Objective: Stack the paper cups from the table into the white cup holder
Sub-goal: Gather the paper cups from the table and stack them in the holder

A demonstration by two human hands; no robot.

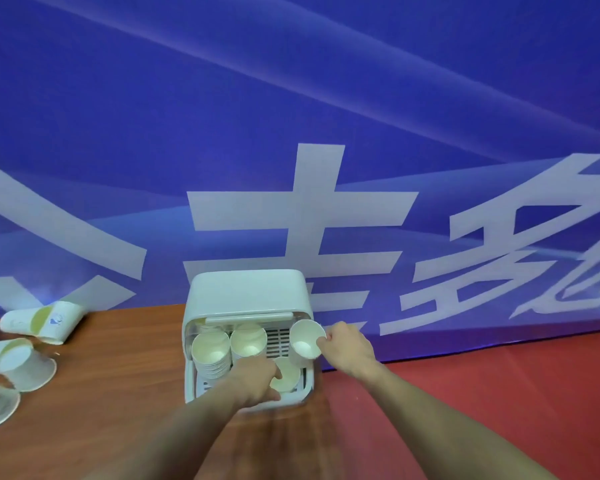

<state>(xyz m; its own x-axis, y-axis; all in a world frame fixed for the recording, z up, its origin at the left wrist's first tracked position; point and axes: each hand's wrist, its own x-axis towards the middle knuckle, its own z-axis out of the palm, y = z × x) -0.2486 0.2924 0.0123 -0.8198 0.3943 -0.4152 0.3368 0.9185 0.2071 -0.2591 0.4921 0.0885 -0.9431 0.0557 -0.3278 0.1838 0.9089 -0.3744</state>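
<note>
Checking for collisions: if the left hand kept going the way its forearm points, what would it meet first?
Likely the front cup that the left hand already touches in the white cup holder; depth is unclear.

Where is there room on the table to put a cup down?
Bare wood lies between the loose cups at the left and the white cup holder. Inside the holder it is crowded with cups and both hands.

The left hand (257, 379) covers the near edge of a front cup (286, 374) in the white cup holder (246, 292), and its fingertips are out of sight. The left picture edge cuts the loose paper cups (0, 372) on the bench (118, 358); their printed marks are too blurred to read. Both forearms run off the bottom edge.
</note>
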